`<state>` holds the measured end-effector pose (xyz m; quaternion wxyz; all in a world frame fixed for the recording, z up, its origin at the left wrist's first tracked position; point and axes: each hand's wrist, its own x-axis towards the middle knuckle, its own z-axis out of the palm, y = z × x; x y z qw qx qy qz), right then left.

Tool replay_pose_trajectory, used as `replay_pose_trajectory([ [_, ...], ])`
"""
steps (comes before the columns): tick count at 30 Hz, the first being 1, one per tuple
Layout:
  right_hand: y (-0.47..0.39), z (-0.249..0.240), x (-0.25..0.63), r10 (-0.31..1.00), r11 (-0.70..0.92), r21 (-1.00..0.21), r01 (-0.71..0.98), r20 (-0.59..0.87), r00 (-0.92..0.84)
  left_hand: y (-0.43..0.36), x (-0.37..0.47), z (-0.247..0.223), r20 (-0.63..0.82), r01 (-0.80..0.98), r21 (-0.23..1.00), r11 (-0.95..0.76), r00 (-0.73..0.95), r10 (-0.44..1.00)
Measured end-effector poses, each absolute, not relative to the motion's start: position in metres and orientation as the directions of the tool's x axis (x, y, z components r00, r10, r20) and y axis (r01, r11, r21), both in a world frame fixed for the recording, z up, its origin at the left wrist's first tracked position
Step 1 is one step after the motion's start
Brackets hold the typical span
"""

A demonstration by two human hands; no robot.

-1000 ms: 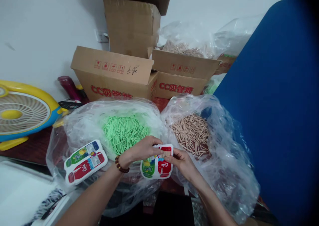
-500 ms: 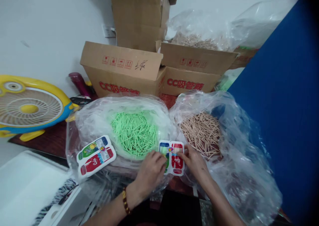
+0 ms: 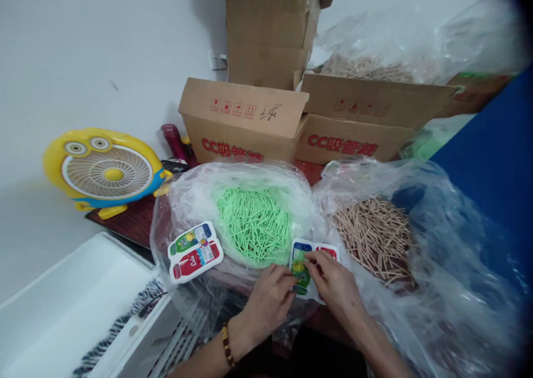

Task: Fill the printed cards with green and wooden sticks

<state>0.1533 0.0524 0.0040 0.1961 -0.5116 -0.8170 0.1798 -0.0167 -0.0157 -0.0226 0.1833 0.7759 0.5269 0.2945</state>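
Bottle-printed packet [image 3: 306, 264], white-edged with a green bottle panel and a red one, found low in the head view between two open plastic bags, resting against the near edge of the bag of green sticks [image 3: 254, 225]. Gripped from both sides: left hand [image 3: 270, 300] closed on the lower left edge, fingers curled under and thumb on the green panel; right hand [image 3: 335, 286] closed over the red panel, fingertips pinching the upper middle and covering much of the print. Beaded bracelet [image 3: 227, 344] noted on the left wrist. Second packet [image 3: 195, 252] of the same pattern lying flat and untouched on the plastic to the left of the green sticks, well apart from both hands. Bag of tan sticks [image 3: 372, 239] just to the right of the held packet, its clear film spreading wide toward the right edge. Behind the bags, two cardboard boxes with red lettering [image 3: 245, 122] side by side, further boxes stacked above, and another bag of tan sticks [image 3: 366, 67] on top of the right-hand box. Yellow and blue desk fan [image 3: 104, 170] standing at left against the white wall. White tray [image 3: 62, 306] at lower left. Blue panel [image 3: 491, 145] at right, blurred.
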Motion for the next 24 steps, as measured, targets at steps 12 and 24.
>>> replay_pose_trajectory([
  [12, 0.139, 0.015, 0.061, 0.771, 0.634, 0.060, 0.771, 0.028, -0.636, -0.014, -0.254, -0.045, 0.327, 0.957, 0.119, 0.264, -0.289, 0.900],
  [24, 0.177, 0.008, 0.050, 0.593, 0.789, 0.193, 0.583, 0.008, -0.805, 0.001, -0.268, -0.036, 0.103, 0.925, 0.273, 0.265, -0.302, 0.948],
])
